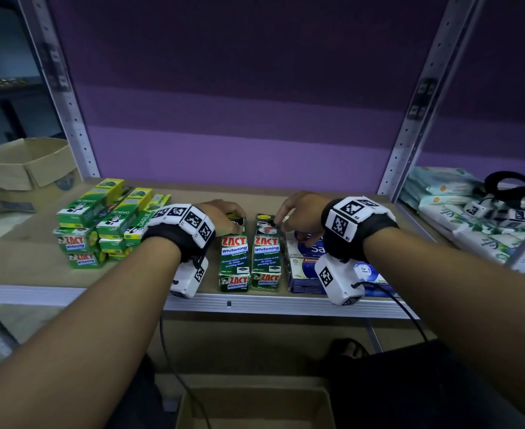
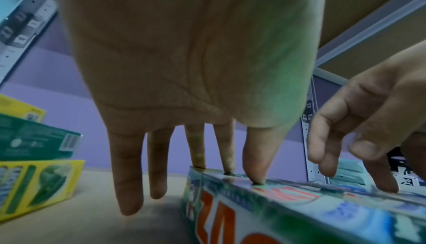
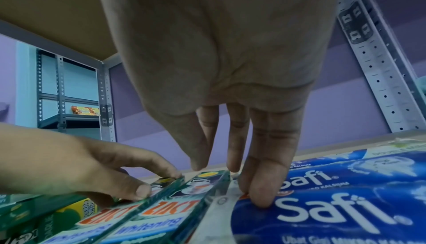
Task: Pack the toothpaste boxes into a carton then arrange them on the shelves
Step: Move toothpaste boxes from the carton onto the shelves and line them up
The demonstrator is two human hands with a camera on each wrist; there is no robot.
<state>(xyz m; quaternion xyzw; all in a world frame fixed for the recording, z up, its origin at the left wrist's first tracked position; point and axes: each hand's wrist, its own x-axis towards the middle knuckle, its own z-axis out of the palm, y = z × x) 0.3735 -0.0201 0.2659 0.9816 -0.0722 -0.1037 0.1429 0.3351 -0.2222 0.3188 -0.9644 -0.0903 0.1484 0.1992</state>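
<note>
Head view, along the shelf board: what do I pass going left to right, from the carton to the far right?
Open cardboard carton → stacked Darlie and Zact boxes → left hand → two green Zact Whitening boxes → right hand → blue Safi boxes → shelf upright → white and green packets.

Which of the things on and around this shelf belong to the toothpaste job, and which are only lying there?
Belong to the job:
Zact boxes, under left hand and right hand
Safi boxes
Darlie and Zact stack
open carton below

Only lying there:
wipe packs
second carton at left
</note>
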